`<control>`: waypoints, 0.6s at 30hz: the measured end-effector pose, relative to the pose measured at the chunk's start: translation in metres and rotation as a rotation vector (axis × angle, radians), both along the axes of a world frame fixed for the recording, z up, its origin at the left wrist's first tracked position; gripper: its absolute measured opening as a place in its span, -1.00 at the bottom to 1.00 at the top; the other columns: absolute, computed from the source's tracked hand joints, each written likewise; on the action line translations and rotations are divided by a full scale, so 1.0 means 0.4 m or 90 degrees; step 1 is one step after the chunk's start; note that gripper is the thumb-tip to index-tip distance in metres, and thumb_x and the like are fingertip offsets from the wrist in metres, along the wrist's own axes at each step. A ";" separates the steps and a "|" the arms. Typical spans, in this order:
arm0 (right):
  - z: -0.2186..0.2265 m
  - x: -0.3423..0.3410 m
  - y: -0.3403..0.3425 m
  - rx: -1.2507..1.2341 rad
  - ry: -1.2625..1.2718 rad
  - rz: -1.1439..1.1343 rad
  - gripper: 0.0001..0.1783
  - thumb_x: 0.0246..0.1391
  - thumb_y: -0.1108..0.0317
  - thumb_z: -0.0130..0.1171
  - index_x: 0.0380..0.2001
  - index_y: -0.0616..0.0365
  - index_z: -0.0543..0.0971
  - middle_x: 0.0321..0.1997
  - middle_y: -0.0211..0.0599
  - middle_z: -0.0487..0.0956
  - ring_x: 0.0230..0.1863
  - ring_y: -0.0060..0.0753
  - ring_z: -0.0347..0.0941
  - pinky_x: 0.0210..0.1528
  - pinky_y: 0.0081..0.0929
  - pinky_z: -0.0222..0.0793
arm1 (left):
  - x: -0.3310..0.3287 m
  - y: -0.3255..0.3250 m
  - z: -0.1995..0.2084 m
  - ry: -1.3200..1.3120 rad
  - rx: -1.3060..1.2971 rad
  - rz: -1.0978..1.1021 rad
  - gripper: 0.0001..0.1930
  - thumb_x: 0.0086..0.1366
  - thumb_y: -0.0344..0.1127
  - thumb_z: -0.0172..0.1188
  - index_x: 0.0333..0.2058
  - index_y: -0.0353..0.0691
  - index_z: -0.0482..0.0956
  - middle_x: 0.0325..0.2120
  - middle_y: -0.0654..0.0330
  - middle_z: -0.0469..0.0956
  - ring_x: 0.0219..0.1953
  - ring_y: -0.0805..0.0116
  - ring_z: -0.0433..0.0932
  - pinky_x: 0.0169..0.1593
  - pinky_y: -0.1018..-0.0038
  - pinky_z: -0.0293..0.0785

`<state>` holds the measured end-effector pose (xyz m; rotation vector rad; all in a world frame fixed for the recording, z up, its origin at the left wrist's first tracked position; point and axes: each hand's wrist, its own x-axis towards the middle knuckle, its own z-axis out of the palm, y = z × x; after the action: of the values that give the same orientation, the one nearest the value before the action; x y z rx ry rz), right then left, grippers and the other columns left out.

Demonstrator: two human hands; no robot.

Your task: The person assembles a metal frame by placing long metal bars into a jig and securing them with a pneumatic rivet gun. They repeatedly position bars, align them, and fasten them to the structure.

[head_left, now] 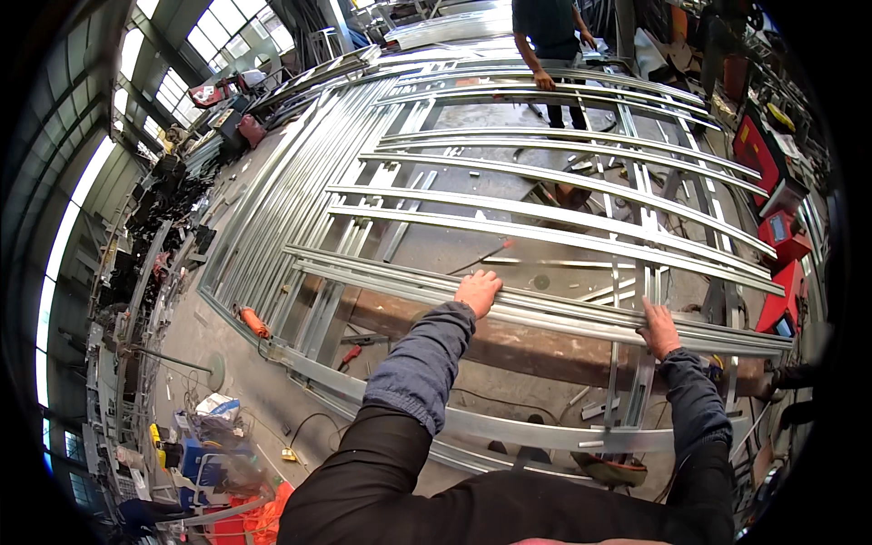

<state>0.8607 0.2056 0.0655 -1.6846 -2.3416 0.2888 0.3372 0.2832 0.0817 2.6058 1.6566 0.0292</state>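
Note:
Long silvery metal profiles lie side by side in a bundle in front of me, running left to right across a metal frame. My left hand rests over the middle of the bundle, its fingers curled round the far side. Farther right, my right hand grips the same bundle from the near side, with the fingertips on top. Both hands are closed on the profiles; the undersides of the fingers are hidden. Beyond them, more metal profiles lie spaced apart across the frame.
A co-worker stands at the far side, one hand on a profile. Many profiles lie close together at the left. Red machines stand at the right. An orange power tool lies near the frame's left corner, and cables trail on the floor.

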 end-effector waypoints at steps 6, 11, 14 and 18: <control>-0.111 -0.078 0.144 0.070 0.043 -0.040 -0.01 -0.03 0.44 0.48 0.49 0.18 0.28 0.25 -0.02 0.49 0.26 0.12 0.40 0.40 -0.13 0.32 | -0.001 0.141 -0.158 0.045 -0.033 0.090 -0.67 0.29 -0.38 0.23 0.03 0.02 0.66 0.00 0.26 0.57 0.17 0.19 0.53 0.19 0.10 0.51; -0.055 -0.223 0.020 -0.017 0.132 0.136 -0.20 -0.06 0.38 0.47 0.32 0.15 0.48 0.37 -0.02 0.42 0.41 0.16 0.32 0.47 -0.03 0.28 | -0.015 0.203 -0.185 0.047 0.015 0.058 -0.71 0.31 -0.36 0.20 -0.01 0.05 0.66 -0.08 0.27 0.57 0.10 0.19 0.55 0.14 0.09 0.48; -0.109 -0.253 -0.010 -0.036 0.100 0.167 -0.18 -0.07 0.36 0.51 0.32 0.14 0.47 0.38 -0.01 0.42 0.40 0.19 0.32 0.46 -0.05 0.30 | 0.024 0.152 -0.164 -0.048 0.173 0.028 -0.57 0.25 -0.38 0.25 0.13 -0.08 0.60 -0.01 0.16 0.54 0.09 0.12 0.52 0.18 0.16 0.46; -0.154 -0.291 0.009 -0.011 0.061 0.131 -0.12 -0.10 0.36 0.49 0.36 0.11 0.45 0.32 -0.06 0.44 0.34 0.13 0.35 0.45 -0.01 0.25 | 0.020 -0.045 -0.134 -0.124 -0.047 -0.127 -0.30 0.19 -0.14 0.46 0.30 -0.10 0.48 0.17 0.11 0.48 0.27 0.08 0.44 0.34 0.11 0.35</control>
<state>0.7444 0.2090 0.0039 -1.4055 -2.4482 0.4178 0.3452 0.2651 0.0281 2.6039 1.3073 0.2029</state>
